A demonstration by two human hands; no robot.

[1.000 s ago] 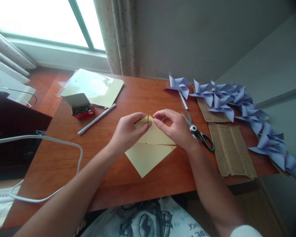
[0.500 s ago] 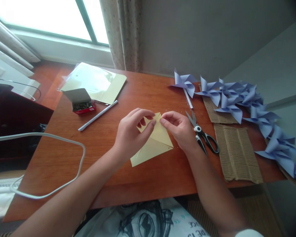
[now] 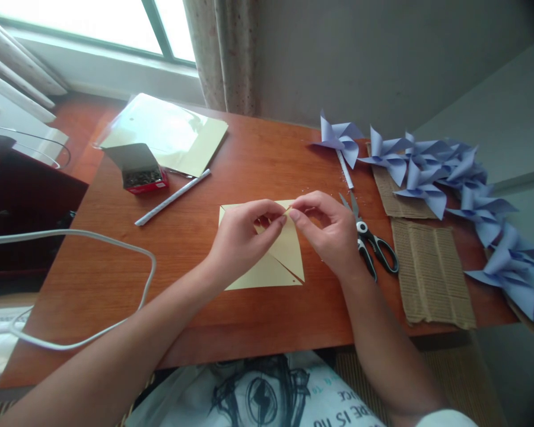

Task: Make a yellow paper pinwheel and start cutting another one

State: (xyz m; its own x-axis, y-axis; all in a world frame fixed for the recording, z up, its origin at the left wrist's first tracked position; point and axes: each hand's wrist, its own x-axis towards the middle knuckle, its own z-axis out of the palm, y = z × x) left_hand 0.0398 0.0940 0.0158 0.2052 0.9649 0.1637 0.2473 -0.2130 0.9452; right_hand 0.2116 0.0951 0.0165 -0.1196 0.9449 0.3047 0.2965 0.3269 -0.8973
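A square sheet of yellow paper [image 3: 267, 277] lies on the table, with diagonal slits running in from its corners and a small dark spot near the lower right corner. My left hand [image 3: 251, 231] is closed in a pinch at the sheet's upper right part, thumb against index finger. Facing it, my right hand [image 3: 323, 228] pinches at the same place, fingertips nearly touching the left ones. A sliver of yellow shows between them; anything smaller there is hidden. Just right of my right hand lie scissors [image 3: 364, 228] with black-and-white handles, blades slightly apart.
Purple paper pinwheels [image 3: 422, 184] crowd the right side, near corrugated cardboard [image 3: 434, 273]. Another pinwheel [image 3: 340, 139] has a white stick. At left are a red box [image 3: 145, 181] of small metal pieces, a rolled paper stick [image 3: 173, 197], yellow sheets in plastic [image 3: 160, 130] and a white cable [image 3: 149, 279].
The yellow paper has turned on the table, its lower edge now nearly level. My hands have drawn together, fingertips meeting at its upper right part. The view has shifted slightly.
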